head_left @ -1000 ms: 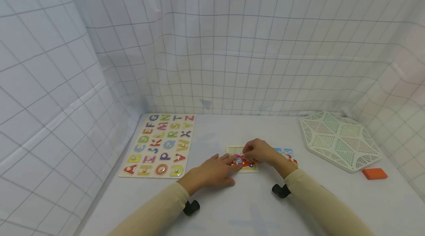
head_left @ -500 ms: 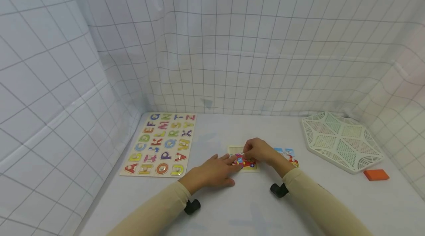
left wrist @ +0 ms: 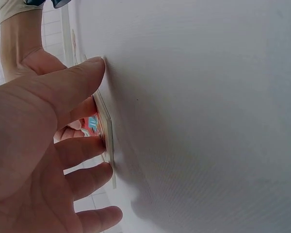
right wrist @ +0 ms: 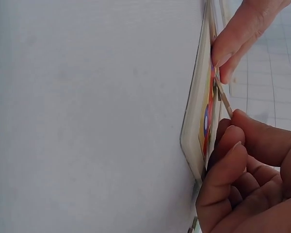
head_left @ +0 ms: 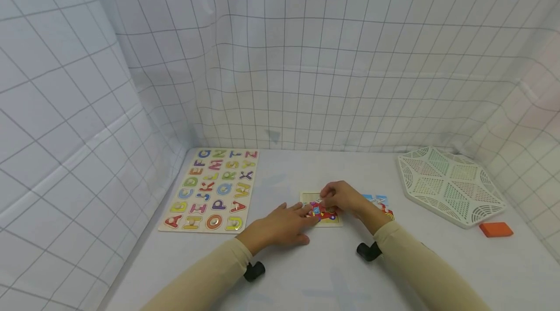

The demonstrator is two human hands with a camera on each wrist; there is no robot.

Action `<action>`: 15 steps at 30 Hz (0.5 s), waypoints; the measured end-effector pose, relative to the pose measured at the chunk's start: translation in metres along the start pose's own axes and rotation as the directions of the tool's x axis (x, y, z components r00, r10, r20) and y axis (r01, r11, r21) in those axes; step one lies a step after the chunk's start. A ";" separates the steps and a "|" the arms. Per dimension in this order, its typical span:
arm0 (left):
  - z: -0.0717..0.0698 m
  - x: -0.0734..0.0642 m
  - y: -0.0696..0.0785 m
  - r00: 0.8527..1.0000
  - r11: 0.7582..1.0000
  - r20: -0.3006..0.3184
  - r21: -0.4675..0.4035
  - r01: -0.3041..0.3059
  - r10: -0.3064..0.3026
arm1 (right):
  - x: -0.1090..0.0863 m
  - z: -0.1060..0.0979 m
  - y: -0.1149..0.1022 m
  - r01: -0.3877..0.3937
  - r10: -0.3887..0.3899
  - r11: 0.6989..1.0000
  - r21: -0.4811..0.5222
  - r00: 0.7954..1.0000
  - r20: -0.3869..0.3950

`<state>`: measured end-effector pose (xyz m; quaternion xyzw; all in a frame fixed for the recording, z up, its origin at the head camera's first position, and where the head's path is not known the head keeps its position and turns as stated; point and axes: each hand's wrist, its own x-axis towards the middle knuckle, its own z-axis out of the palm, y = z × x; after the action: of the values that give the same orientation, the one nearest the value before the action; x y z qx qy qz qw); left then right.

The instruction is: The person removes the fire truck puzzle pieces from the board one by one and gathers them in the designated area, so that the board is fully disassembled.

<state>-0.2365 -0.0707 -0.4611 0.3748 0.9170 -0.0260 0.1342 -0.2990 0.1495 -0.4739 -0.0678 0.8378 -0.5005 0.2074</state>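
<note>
1 thin, tilted puzzle piece (right wrist: 225,99)

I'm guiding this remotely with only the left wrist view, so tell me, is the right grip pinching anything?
Observer: Yes, the right grip pinches a thin piece, tilted over the framed puzzle.
Operator: What lies past the left grip, on the person's left?
Observer: An alphabet board, seen in the head view.
Operator: And far right?
Observer: An orange block, near a white perforated panel.
</note>
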 end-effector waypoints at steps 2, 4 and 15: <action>-0.001 0.000 0.000 1.000 1.000 0.004 -0.003 0.000 0.000 | 0.000 0.000 0.000 0.008 -0.008 1.000 0.004 1.000 0.006; -0.003 -0.001 0.001 1.000 1.000 0.006 -0.003 -0.001 0.001 | 0.000 0.000 0.000 0.008 -0.008 1.000 0.013 1.000 0.009; -0.005 -0.001 0.001 1.000 1.000 0.014 -0.002 0.000 0.000 | -0.001 0.000 -0.003 -0.013 0.012 1.000 0.025 1.000 0.016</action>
<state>-0.2359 -0.0696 -0.4557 0.3743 0.9161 -0.0280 0.1410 -0.2982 0.1487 -0.4712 -0.0640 0.8302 -0.5091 0.2179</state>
